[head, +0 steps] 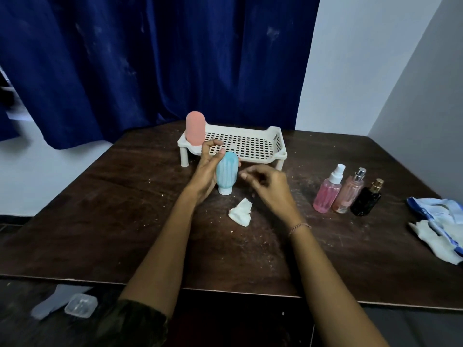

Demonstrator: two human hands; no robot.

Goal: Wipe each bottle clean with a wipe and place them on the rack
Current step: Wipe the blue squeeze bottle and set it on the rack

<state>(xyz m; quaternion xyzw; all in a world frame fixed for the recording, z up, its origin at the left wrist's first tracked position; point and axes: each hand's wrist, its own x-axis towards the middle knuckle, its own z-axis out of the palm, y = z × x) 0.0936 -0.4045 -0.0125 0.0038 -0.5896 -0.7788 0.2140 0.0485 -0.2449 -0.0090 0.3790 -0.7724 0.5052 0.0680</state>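
Blue bottle (226, 172) stands cap-down just in front of the rack (250, 146), near the middle of the table (125, 209). Your left hand (206, 171) grips it, palm against its left side, thumb up by the rounded top and fingers passing behind. I cannot tell whether the white cap touches the wood or hangs just above it. Holding it from one side like this leaves the front and right faces bare, which suits wiping or a last check. Your right hand (266, 186) hovers just right of the bottle with fingers loosely curled and nothing in them. The crumpled wipe (241, 212) lies on the table beneath that hand, toward the near edge, close enough to pick up without reaching. That suggests you are either done with this bottle or about to take the wipe. The pink bottle (195, 131) stands upright at the rack's left end, so the open mesh beside it looks like the natural next slot. Three more wait in a tight row toward the right edge: a pink spray bottle (327, 194), a rose perfume bottle (348, 194) and a black bottle (365, 200). They sit well apart from the rack, and I judge them unwiped. The wipe pack (438, 216) lies at the right edge, with loose wipes beside it.
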